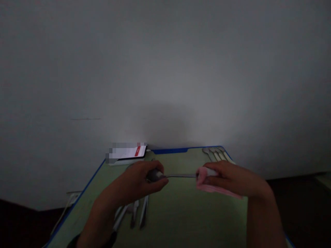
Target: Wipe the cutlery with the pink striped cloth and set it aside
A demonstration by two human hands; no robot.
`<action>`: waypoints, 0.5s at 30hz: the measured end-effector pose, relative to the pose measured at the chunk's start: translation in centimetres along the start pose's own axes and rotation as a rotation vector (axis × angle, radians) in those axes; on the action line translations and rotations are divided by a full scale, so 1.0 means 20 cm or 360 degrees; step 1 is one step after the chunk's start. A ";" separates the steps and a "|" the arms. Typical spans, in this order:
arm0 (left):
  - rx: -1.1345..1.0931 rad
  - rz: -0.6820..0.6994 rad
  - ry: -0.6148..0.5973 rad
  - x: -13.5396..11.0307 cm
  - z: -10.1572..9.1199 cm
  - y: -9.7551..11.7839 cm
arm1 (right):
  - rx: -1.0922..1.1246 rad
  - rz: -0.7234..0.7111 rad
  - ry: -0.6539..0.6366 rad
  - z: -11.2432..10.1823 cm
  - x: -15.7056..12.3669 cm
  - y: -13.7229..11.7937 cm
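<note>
A metal spoon (pixel 181 175) is held level above the table, stretched between my two hands. My left hand (pixel 139 179) is closed on its bowl end, thumb and fingers pinching it. A pink cloth (pixel 201 179) is wrapped about the other end, and my right hand (pixel 230 179) is closed around the cloth and the handle inside it. Part of the cloth hangs below the right fingers. Below my left hand and wrist, several pieces of cutlery (pixel 134 212) lie loosely on the table, partly hidden by the arm.
At the back right corner of the green, blue-edged table (pixel 191 217), several spoons (pixel 216 154) lie side by side. A lit phone or tablet (pixel 129 152) with a cable rests at the back left. A pale wall (pixel 165 75) stands behind the table.
</note>
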State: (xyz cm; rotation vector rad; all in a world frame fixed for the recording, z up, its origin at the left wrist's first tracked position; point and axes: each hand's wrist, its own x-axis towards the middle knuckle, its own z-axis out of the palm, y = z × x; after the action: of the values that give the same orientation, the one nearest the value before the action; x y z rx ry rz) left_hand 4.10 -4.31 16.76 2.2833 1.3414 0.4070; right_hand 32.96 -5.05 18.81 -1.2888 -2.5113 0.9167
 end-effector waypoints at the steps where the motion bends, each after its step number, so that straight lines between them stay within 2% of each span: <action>1: 0.0008 -0.0008 0.0014 0.01 0.01 0.00 | -0.0007 0.0015 -0.0002 0.00 0.01 0.00; 8: 0.0016 0.0023 -0.0121 0.03 0.03 0.03 | -0.0064 0.0103 -0.0051 0.03 0.05 -0.02; 15: 0.0073 0.0140 -0.0034 0.06 0.07 0.07 | -0.0222 0.0094 -0.0015 0.05 0.07 -0.05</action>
State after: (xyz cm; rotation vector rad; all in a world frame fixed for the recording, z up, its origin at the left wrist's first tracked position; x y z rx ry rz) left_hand 6.34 -4.11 16.37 2.3838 1.2556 0.3834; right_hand 31.02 -4.82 18.31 -1.4087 -2.5980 0.7729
